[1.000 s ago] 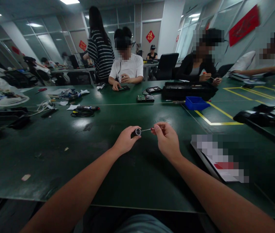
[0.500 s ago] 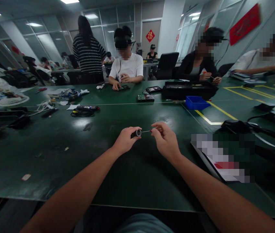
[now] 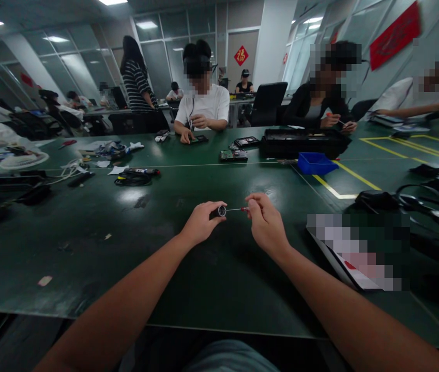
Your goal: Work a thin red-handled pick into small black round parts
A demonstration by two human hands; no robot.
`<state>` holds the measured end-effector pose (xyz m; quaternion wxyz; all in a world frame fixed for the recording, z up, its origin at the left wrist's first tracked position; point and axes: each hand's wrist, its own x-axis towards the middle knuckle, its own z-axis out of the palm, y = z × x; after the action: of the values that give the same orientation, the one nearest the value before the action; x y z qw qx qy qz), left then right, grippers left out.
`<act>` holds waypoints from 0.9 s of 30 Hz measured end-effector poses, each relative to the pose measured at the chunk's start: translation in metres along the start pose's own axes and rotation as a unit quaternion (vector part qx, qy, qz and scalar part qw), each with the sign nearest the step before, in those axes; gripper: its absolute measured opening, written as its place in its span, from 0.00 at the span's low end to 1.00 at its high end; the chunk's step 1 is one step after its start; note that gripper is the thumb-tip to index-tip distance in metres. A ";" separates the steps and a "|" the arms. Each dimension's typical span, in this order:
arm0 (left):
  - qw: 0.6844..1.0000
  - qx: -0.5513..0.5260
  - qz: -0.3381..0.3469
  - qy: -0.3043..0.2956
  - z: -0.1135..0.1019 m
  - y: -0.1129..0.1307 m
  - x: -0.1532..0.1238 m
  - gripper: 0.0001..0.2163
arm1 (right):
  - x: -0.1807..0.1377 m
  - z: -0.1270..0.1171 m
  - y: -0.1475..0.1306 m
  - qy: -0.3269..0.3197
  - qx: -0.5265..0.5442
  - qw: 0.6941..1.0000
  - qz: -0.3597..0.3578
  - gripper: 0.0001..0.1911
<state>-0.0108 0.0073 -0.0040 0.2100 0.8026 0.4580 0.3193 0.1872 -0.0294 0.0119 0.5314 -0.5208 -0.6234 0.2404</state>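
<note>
An office-like electronics workshop: long green worktable [image 3: 87, 217], circuit boards [image 3: 233, 154], cables [image 3: 132, 179], glass partitions [image 3: 172, 49]

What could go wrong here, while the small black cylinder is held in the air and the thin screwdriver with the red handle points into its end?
The left hand pinches the small black cylinder above the green table, unsupported, so it may turn or drop. The thin screwdriver with the red handle in the right hand might slip off the silver end and jab the left fingers. Any tiny part falling out could get lost.
</note>
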 end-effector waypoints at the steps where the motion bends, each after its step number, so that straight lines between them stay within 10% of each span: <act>1: 1.000 -0.003 -0.003 0.003 0.000 0.000 0.000 0.16 | 0.001 0.001 0.002 0.012 0.031 0.999 0.013 0.09; 14: 0.996 0.085 0.028 -0.025 -0.010 0.000 0.004 0.16 | 0.014 0.012 0.021 0.061 0.373 0.899 0.223 0.14; 27: 0.996 0.062 -0.001 -0.061 -0.008 0.003 0.001 0.17 | 0.009 0.009 0.019 0.056 0.195 0.971 0.131 0.13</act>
<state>-0.0141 0.0070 0.0033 0.1876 0.8314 0.4642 0.2410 0.1874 -0.0129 -0.0033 0.6209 -0.4969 -0.4602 0.3947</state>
